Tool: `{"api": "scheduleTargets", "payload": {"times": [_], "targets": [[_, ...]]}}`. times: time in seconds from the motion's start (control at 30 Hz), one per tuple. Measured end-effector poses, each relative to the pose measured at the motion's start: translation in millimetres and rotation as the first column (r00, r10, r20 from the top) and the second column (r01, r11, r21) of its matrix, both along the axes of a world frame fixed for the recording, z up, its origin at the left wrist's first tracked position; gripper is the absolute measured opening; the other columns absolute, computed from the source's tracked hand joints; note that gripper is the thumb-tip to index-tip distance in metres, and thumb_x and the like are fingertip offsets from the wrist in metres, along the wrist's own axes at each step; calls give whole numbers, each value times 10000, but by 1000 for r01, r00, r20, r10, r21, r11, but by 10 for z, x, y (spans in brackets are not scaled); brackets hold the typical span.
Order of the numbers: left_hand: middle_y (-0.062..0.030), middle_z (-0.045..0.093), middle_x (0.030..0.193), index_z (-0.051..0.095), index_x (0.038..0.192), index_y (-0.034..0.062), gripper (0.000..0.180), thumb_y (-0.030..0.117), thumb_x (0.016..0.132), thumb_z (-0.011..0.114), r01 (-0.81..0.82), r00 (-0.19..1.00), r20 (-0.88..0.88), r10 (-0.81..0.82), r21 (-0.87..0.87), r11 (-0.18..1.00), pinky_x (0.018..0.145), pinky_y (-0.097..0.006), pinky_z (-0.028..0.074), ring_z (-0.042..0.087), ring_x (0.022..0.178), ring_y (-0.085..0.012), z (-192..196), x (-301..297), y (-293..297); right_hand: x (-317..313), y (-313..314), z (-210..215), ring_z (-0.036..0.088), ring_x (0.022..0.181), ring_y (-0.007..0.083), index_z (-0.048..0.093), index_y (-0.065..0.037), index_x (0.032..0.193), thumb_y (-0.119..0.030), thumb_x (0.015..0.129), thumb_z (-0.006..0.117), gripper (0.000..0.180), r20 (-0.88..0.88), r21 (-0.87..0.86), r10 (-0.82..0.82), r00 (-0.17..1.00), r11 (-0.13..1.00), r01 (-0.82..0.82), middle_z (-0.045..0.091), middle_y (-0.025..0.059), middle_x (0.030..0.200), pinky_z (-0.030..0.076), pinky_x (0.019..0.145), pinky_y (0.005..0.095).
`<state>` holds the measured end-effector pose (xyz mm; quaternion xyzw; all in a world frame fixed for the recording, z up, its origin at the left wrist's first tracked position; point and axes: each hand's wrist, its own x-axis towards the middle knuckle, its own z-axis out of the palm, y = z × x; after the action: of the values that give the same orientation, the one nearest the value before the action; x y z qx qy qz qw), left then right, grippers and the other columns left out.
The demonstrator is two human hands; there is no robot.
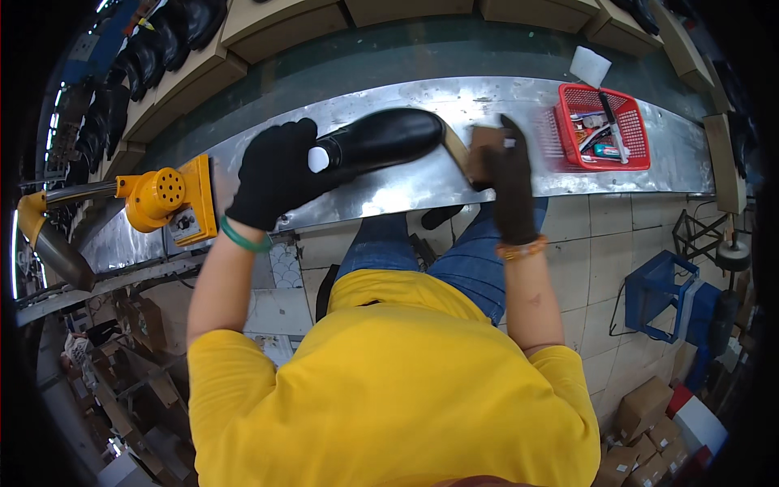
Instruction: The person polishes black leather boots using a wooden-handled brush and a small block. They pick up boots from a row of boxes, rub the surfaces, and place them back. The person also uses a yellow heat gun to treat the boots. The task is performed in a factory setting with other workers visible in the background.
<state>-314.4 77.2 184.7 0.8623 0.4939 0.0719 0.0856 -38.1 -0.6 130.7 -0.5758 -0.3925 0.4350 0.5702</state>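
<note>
Seated, yellow shirt (389, 390) and jeans (454, 252) nearest, forearms reaching up to a steel bench (389, 191)

Both hands in black gloves. Left hand (272, 174) wrapped around the shaft end of a black boot (381, 140), fingers closed on it, green band (243, 240) at the wrist; small white spot on the boot at the glove's edge, can't tell what it is. Boot lies on its side on the bench, toe pointing toward the right hand

Right hand (507, 174) just right of the boot's toe, gripping a brown brush (480, 146); orange band (521, 248) at that wrist. Brush sits at the toe end; contact with the boot not clear from here. Tan strip (456, 148) runs between toe and brush

Left of the left hand: yellow machine (170, 199) on the bench edge. Right of the right hand: red basket (604, 126) with small tools and tubes, well apart from the brush. White pad (590, 65) just beyond the basket

Beyond both hands: row of cardboard boxes (276, 24) along the far side, more black boots (154, 57) far left
</note>
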Motion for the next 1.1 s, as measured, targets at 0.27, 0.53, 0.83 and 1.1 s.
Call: {"api": "scheduleTargets", "payload": {"times": [0.27,0.53,0.83,1.1], "targets": [[-158,616,1164,515,1275,78,708,251,656,811,-99,943,307,124,-94,991,858,-359,503,626,1014,-313,-86,104,-526,-870,271,-223,634,935,283,503,-20,1182,-257,837,643,441,149,72,174,973,980,-186,612,178,1039,504,798,337],[-143,601,1208,511,1287,92,665,175,681,771,-97,945,312,101,-26,995,870,-337,505,628,1025,-300,-181,117,-567,-1044,313,-281,651,916,303,516,-48,1168,-235,797,683,448,151,124,237,960,959,-256,626,174,1027,523,777,345],[-147,610,1184,518,1278,98,656,172,676,767,-112,953,283,106,8,994,840,-340,513,638,992,-301,-239,84,-613,-875,321,-358,658,916,298,535,-57,1142,-239,795,687,421,185,170,227,956,951,-259,641,158,1011,528,774,343],[-137,616,1155,536,1237,113,620,188,664,759,-107,948,306,87,52,993,818,-357,516,630,977,-310,-233,122,-647,-954,220,-428,667,884,261,533,-66,1143,-219,800,697,410,193,161,249,949,946,-281,654,142,948,530,760,328]]}}
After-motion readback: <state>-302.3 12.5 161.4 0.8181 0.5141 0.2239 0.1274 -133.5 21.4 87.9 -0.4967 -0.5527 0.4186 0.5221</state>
